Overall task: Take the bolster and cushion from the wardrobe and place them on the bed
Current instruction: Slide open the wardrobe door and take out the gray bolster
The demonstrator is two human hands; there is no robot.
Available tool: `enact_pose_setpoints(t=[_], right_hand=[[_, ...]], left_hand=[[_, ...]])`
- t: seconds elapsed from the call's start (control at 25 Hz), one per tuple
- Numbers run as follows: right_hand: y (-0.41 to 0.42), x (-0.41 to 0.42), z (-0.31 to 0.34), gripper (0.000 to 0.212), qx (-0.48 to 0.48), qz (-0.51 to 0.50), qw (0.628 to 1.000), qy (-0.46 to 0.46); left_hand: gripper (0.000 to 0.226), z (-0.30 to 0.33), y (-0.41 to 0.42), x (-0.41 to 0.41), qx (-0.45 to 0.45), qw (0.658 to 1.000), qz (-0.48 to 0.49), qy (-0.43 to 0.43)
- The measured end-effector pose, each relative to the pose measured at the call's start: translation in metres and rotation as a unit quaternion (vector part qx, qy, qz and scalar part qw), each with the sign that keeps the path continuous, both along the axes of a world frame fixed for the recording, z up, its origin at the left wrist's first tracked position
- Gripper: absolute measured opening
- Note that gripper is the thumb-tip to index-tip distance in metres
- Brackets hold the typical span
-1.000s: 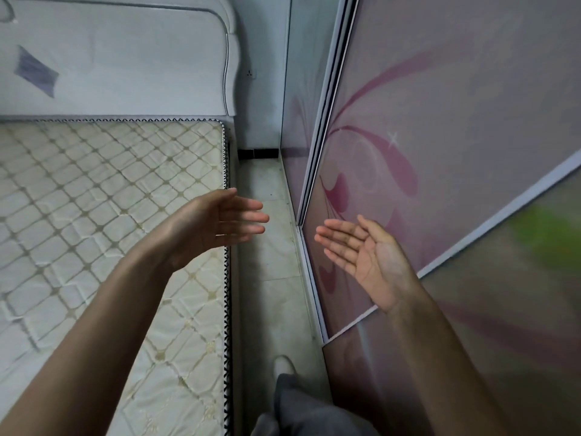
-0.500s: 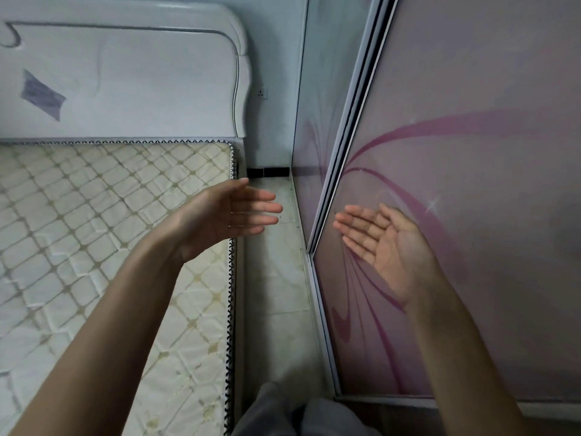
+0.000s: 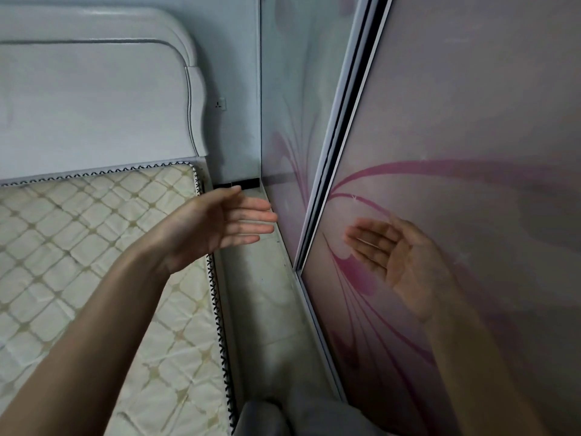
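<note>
**Both hands empty, wardrobe shut**

Left hand point(image 3: 217, 226) and right hand point(image 3: 399, 256) held out flat, fingers straight, gripping nothing. Right palm just in front of the wardrobe door point(image 3: 471, 152) (closed sliding panel, pink swirl print). Bolster and cushion not visible. Bed point(image 3: 78, 247) left of the left hand, floor strip point(image 3: 267, 309) between.
</note>
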State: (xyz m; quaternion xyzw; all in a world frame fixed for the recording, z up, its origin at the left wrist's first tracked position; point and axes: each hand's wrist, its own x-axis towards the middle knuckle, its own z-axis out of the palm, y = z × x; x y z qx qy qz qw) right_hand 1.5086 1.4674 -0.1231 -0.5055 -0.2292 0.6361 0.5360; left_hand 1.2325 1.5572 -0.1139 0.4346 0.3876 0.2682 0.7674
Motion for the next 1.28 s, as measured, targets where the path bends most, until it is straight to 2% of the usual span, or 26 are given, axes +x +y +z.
enact_pose_setpoints(t=[0.32,0.6,0.84,1.12,1.28], right_hand=[[0.077,-0.012,-0.008,0.055,-0.021,-0.001,1.000,-0.006],[0.166,-0.010,-0.014,0.048,-0.042,-0.018,0.999,0.014],[0.215,0.003,-0.005,0.047,-0.029,-0.042,0.998,0.023],[0.242,0.019,0.020,0.052,0.006,-0.100,0.994,0.047],[0.250,0.023,0.029,0.051,0.039,-0.149,0.987,0.041]], left_hand=[[0.049,-0.007,0.085,-0.010,-0.013,1.000,-0.020,-0.010],[0.048,-0.004,0.171,0.008,0.014,0.999,0.000,0.052],[0.049,0.009,0.232,0.031,0.014,0.999,-0.018,0.032],[0.048,0.020,0.286,0.065,0.031,0.996,-0.086,0.019],[0.052,0.027,0.323,0.089,0.057,0.984,-0.171,0.000]])
